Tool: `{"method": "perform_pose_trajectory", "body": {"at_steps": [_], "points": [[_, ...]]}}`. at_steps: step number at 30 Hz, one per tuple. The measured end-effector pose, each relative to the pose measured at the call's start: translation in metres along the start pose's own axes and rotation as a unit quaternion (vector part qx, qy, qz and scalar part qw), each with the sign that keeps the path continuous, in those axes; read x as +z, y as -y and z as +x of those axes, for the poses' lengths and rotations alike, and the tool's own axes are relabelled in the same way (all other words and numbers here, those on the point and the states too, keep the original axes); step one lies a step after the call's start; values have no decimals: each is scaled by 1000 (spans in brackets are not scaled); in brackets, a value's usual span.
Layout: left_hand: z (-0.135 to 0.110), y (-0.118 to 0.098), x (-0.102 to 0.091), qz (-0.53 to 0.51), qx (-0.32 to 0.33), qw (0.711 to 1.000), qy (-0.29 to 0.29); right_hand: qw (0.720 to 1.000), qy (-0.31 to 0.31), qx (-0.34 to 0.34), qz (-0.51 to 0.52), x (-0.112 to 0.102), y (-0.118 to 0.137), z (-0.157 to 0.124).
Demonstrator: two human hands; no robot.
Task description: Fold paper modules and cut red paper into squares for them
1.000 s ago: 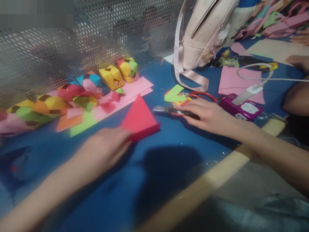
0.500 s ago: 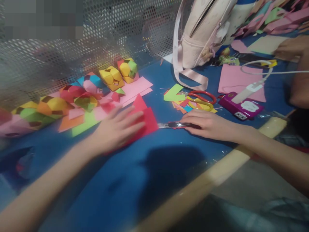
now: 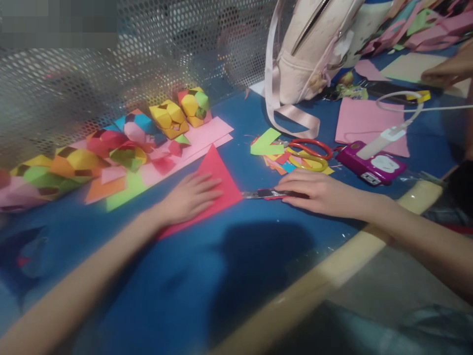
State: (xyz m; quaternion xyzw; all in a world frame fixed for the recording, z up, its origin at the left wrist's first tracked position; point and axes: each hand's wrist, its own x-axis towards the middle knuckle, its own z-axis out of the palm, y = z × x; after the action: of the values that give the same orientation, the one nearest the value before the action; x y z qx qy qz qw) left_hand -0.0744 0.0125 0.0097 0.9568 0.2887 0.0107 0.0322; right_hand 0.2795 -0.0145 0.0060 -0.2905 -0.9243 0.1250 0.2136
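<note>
across a blue surface, a red paper triangle is lying under the person's left hand, which is resting palm down with fingers slightly parted. before me, the right hand is clamping a cutter, whose blade tip is meeting the triangle's right corner. red-handled scissors are lying just beyond, a purple adapter is sitting farther right, and colourful paper balls are lining a metal mesh.
</note>
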Motion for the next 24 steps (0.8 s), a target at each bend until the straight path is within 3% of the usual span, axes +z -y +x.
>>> {"method": "perform_pose_trajectory", "body": {"at_steps": [24], "points": [[0, -1, 2, 0, 18, 1000, -4, 998, -56, -15, 3, 9, 21, -4]]}}
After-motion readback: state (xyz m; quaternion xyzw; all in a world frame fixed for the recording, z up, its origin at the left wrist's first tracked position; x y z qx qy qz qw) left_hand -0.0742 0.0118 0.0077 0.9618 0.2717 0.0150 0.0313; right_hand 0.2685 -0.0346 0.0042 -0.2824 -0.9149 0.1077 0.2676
